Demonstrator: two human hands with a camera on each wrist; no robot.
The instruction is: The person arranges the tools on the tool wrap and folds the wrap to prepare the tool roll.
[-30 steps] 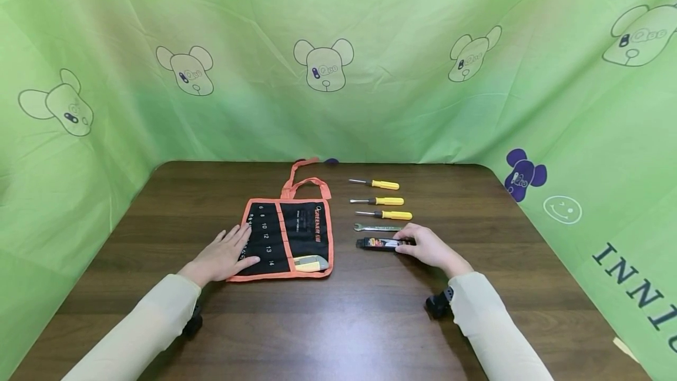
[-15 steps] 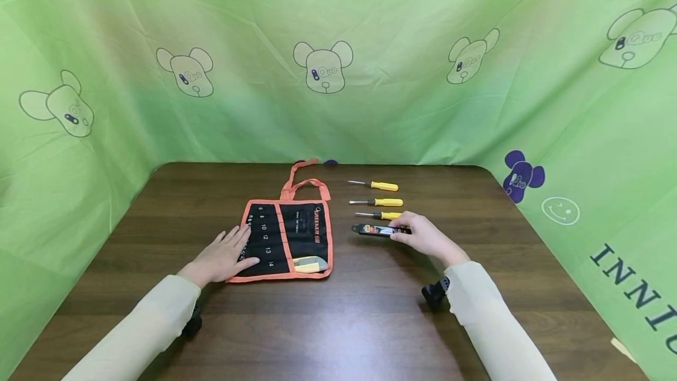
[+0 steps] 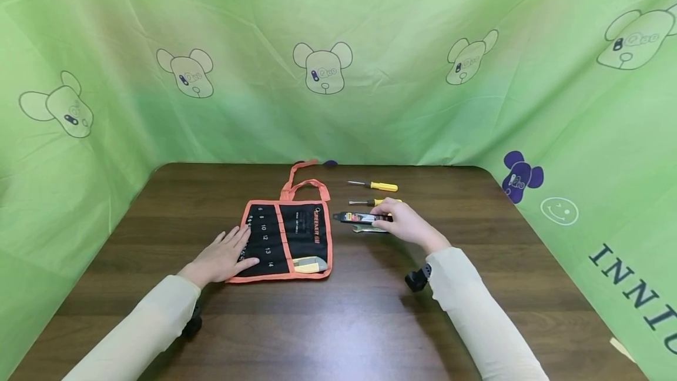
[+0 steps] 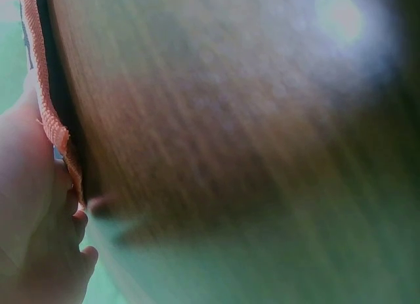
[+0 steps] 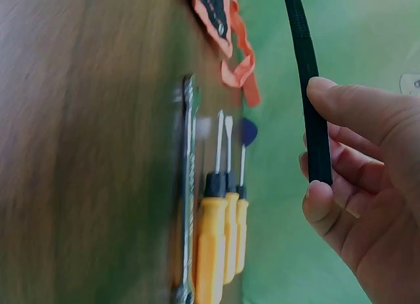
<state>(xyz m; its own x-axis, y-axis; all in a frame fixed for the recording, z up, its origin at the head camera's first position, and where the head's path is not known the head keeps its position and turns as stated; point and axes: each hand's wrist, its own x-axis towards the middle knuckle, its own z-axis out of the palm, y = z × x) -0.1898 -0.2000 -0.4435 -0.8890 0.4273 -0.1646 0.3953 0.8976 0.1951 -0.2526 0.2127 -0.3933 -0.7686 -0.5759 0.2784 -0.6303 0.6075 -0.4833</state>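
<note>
My left hand [image 3: 219, 256] lies with straight fingers on the left part of a black tool pouch [image 3: 304, 229] with orange edging. A yellow and grey utility knife [image 3: 310, 264] sits in the pouch's near right pocket. My right hand [image 3: 406, 226] pinches a slim black case [image 3: 351, 217] with a printed label, between thumb and fingers. The case is held above the table, its free end close to the pouch's right edge. In the right wrist view the case [image 5: 308, 74] shows edge-on, the thumb on one side and fingers on the other.
Below the case lies an open-end wrench [image 3: 362, 229], partly covered. Beyond it are yellow-handled screwdrivers, the farthest [image 3: 384, 187] fully visible; the nearest [image 5: 211, 245] shows in the right wrist view. An orange strap [image 3: 290, 187] trails behind the pouch. Green cloth [image 3: 238, 122] hangs around the table.
My right hand has lifted the black case from beside the wrench and carried it away from me and left, towards the pouch. The left hand has stayed in place.
</note>
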